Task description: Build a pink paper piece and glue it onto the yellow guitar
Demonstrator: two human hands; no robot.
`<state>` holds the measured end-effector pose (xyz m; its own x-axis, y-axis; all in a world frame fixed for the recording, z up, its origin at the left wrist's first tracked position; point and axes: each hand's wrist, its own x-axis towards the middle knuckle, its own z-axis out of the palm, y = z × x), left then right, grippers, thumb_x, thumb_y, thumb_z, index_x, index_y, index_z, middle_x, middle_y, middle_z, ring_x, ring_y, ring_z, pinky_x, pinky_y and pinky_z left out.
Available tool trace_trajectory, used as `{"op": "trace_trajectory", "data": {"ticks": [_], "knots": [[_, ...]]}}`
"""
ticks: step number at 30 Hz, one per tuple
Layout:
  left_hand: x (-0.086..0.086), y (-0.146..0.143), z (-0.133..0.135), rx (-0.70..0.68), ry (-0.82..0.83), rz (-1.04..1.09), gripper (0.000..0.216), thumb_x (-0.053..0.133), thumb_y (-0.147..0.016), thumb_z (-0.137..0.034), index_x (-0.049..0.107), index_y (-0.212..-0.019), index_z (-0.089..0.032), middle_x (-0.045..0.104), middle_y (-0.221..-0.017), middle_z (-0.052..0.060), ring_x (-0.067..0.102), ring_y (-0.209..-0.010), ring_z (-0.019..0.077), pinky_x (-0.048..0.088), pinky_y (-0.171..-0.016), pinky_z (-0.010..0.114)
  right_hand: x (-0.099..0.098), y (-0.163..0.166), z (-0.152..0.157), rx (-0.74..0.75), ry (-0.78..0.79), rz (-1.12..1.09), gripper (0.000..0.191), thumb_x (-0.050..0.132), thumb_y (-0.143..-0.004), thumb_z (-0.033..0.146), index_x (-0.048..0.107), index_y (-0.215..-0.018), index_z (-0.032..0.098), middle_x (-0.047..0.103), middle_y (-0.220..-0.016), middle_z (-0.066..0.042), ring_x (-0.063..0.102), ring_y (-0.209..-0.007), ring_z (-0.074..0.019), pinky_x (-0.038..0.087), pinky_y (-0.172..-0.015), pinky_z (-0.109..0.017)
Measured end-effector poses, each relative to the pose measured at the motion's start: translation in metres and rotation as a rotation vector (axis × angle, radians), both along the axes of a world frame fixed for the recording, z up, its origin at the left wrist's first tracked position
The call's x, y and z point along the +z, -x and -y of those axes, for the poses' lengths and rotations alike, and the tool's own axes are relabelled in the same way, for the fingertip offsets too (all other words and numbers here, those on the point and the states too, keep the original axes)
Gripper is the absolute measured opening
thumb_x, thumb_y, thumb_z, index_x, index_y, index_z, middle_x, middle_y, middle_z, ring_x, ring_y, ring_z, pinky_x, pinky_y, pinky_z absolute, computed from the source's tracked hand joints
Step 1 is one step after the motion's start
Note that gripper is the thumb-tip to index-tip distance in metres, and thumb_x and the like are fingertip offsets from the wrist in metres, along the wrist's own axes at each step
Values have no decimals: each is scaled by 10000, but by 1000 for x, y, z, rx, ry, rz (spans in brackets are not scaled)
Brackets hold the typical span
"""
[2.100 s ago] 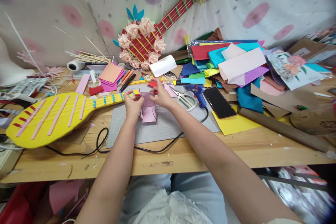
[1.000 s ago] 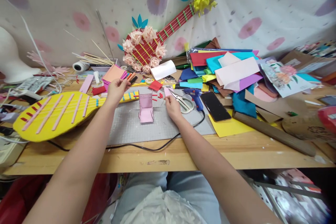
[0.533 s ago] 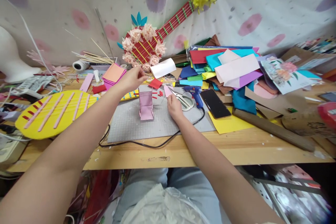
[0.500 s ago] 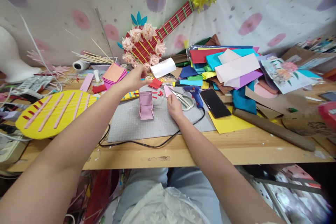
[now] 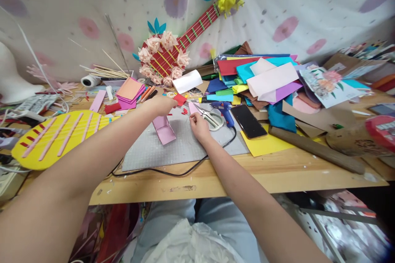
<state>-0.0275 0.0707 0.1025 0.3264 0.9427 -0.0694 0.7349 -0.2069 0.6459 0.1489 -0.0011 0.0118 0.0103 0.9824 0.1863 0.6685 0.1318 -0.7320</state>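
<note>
This is a craft workspace: a grey gridded rectangular mat (image 5: pixel 185 148) lies on a pale wooden table (image 5: pixel 240 176), white-handled metal scissors (image 5: pixel 208 116) and a blue plastic glue gun (image 5: pixel 227 116) toward the mat's right, multicoloured flat sheets (image 5: pixel 271 80) piled beyond, a flower-trimmed red guitar model (image 5: pixel 186 41) behind it.

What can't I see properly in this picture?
All in the head view:
- The right-hand end of the yellow guitar: hidden behind the left forearm.
- The upper part of the pink folded piece: partly covered by the left hand.
- Whether the left hand or right hand pinches anything: too small at the fingertips.
- The rest of the white rounded object: cut off by the left edge.
</note>
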Motion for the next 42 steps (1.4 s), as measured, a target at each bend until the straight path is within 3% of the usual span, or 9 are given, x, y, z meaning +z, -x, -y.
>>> {"op": "trace_trajectory", "data": {"ticks": [5, 8, 12, 17, 21, 26, 29, 34, 42], "knots": [[2, 39, 5, 128, 112, 82, 393, 614, -331, 103, 593, -559, -216, 489, -459, -47, 562, -599, 200, 428, -668, 271, 2, -2, -2, 75, 2, 108, 218, 410, -822, 212, 583, -954, 197, 610, -870, -48, 550, -793, -173, 389, -698, -282], [11, 58, 16, 328, 124, 231, 413, 634, -342, 125, 605, -605, -193, 493, -472, -37, 574, -627, 209, 427, -643, 262, 9, -4, -8, 188, -59, 309, 273, 403, -814, 156, 595, -1004, 195, 577, -1005, -90, 530, -911, -201, 397, -734, -304], [22, 72, 34, 548, 146, 264, 460, 724, -441, 42, 588, -838, -145, 530, -586, -17, 545, -579, 164, 436, -614, 281, 23, -5, -29, 411, -185, 644, 324, 392, -810, 106, 601, -1049, 171, 560, -1043, -141, 483, -996, -250, 391, -724, -330], [2, 71, 49, 687, 98, 501, 385, 649, -636, -16, 486, -959, -147, 523, -650, -10, 537, -533, 121, 464, -596, 318, 39, -5, -59, 731, -229, 779, 203, 471, -753, 53, 644, -809, 146, 600, -964, -148, 481, -1000, -252, 369, -778, -340], [-28, 54, 53, 853, 33, 962, 390, 625, -612, 15, 431, -896, -168, 536, -697, -7, 570, -582, 117, 500, -631, 332, 47, -9, -73, 676, -177, 472, 85, 537, -728, 122, 600, -759, 170, 624, -879, -78, 536, -869, -198, 381, -756, -315], [-54, 21, 59, 931, -43, 1206, 389, 629, -595, -21, 383, -835, -203, 536, -704, -36, 565, -586, 79, 506, -630, 273, 45, -13, -69, 265, -73, -483, 85, 500, -741, 263, 459, -761, 192, 596, -717, 3, 567, -697, -125, 434, -682, -282], [-64, 2, 63, 926, -35, 1338, 399, 640, -591, -35, 361, -818, -206, 549, -725, -35, 584, -633, 79, 506, -676, 277, 37, -10, -50, 232, 39, -822, 156, 520, -723, 314, 413, -776, 214, 528, -597, 59, 539, -559, -95, 419, -564, -232], [-74, -18, 69, 967, -10, 1438, 357, 645, -615, -47, 373, -802, -186, 573, -744, -10, 582, -637, 76, 493, -686, 264, 18, 5, -15, 300, 228, -792, 232, 547, -709, 416, 442, -749, 212, 421, -497, 96, 320, -369, -44, 246, -391, -185], [-78, -23, 74, 995, -15, 1468, 349, 611, -622, 0, 391, -833, -171, 564, -754, -11, 563, -624, 58, 459, -655, 216, 4, 15, -10, 461, 238, -585, 223, 528, -732, 388, 523, -803, 178, 526, -547, 49, 400, -457, -62, 278, -458, -197]]}}
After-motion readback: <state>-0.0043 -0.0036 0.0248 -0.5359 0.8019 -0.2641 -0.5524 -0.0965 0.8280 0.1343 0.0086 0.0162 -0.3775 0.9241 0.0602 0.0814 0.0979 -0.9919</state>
